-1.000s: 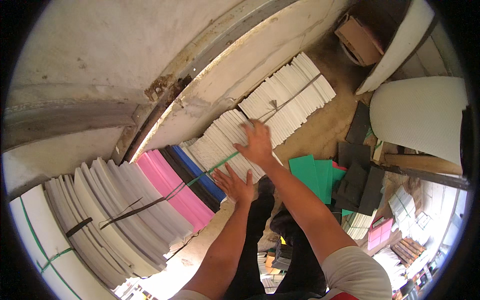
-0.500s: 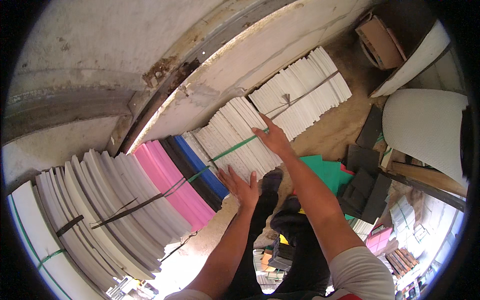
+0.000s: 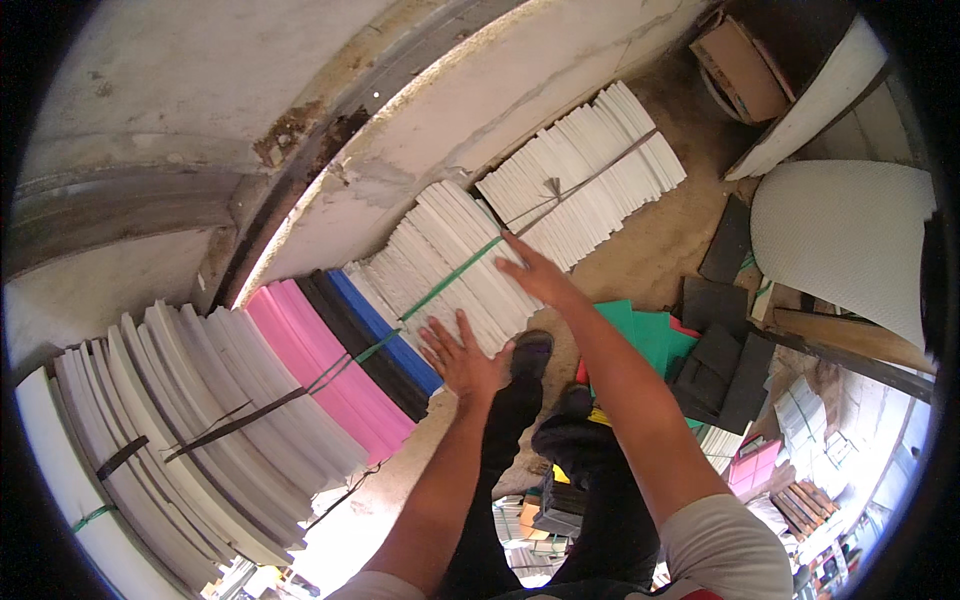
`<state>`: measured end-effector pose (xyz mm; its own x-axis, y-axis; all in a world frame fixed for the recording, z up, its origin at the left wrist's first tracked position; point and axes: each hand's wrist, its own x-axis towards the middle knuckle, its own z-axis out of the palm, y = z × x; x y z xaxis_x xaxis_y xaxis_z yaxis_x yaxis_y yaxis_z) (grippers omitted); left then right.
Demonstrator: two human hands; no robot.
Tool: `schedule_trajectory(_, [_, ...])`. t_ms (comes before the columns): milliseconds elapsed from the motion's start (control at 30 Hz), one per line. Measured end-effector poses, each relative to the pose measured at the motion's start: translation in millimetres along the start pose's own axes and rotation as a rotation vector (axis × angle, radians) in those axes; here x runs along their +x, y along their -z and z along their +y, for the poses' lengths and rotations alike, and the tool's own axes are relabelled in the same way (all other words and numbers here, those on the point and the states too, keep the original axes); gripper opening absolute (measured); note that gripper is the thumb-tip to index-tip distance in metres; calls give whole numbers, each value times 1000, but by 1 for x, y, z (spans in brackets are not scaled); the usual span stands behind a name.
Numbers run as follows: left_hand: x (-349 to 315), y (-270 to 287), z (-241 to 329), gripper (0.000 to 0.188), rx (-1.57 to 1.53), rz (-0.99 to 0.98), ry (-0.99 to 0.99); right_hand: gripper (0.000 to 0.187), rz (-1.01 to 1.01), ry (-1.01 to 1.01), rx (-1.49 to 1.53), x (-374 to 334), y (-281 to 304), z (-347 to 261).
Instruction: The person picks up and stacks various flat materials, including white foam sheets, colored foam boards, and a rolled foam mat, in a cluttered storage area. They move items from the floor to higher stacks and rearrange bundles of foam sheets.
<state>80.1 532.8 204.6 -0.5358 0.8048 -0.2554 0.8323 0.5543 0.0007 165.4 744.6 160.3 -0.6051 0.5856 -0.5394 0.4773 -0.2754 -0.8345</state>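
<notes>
Monitor: State the grip.

Operator: From my remote station, I read the left hand [image 3: 465, 360] as released: fingers spread, fingertips at the near edge of the white sheets [image 3: 435, 240]. The right hand [image 3: 535, 274] is likewise unclenched, thumb and index finger parted, index fingertip at the visible end of the green strap [image 3: 450, 283]. Its other fingers are hidden, so I cannot tell whether one hooks the strap.

Monitor: Locate the sheets and define the step.

Operator: They sit directly ahead of the left hand and to the left of the right hand; the strap crosses them between the two. I judge the step to be steadying the strapped sheets. The next move calls for even pressure from both hands; verify strap seating before any pull.

Monitor: Specify orientation.

Operator: The sheet edges point from beside the left hand away toward the wall [image 3: 520, 90]. The white section looks about as long as wide, so I assign it no long axis. The strapped row's long axis runs across those edges, from the right hand leftward past the left hand through blue [image 3: 365, 312], black [image 3: 338, 315] and pink sheets [image 3: 300, 335].

Monitor: Beyond the grip?

Operator: Just past the right hand, a second white bundle [image 3: 572, 152] continues that line. Farther right stands a white roll [image 3: 840, 250].
</notes>
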Motion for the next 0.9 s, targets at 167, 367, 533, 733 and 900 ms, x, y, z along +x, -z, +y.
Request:
schedule_trajectory(167, [22, 2, -6, 129, -9, 11, 62, 69, 49, 79, 215, -23, -18, 25])
schedule_trajectory(367, [28, -11, -1, 132, 64, 72, 56, 67, 203, 44, 4, -38, -12, 13])
schedule_trajectory(533, [27, 23, 6, 132, 94, -173, 125, 74, 377, -172, -178, -103, -22, 31])
schedule_trajectory(733, [-22, 16, 61, 82, -159, 127, -368, 89, 568, -462, -98, -243, 3, 131])
schedule_trajectory(900, [-50, -115, 118, 85, -584, -851, -110, 89, 565, -814, -141, -310, 38, 228])
